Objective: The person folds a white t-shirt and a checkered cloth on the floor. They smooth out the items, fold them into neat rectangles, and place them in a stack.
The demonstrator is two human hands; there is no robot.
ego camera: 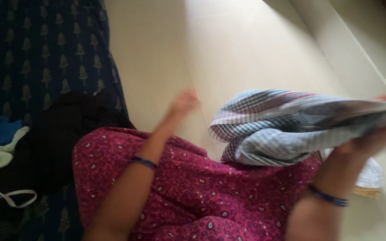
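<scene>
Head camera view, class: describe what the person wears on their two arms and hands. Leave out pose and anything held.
Both forearms are bare, with no sleeves in view. The left wrist carries a thin dark blue bangle, and the right wrist carries a similar dark blue one. The left hand and right hand are blurred; no rings can be made out.

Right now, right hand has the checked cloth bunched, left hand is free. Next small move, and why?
Probably bring the left hand across to catch the hanging end of the checked cloth. The right hand grips only one end, the rest droops bunched over the maroon lap, and the left hand is bare and close by.
</scene>
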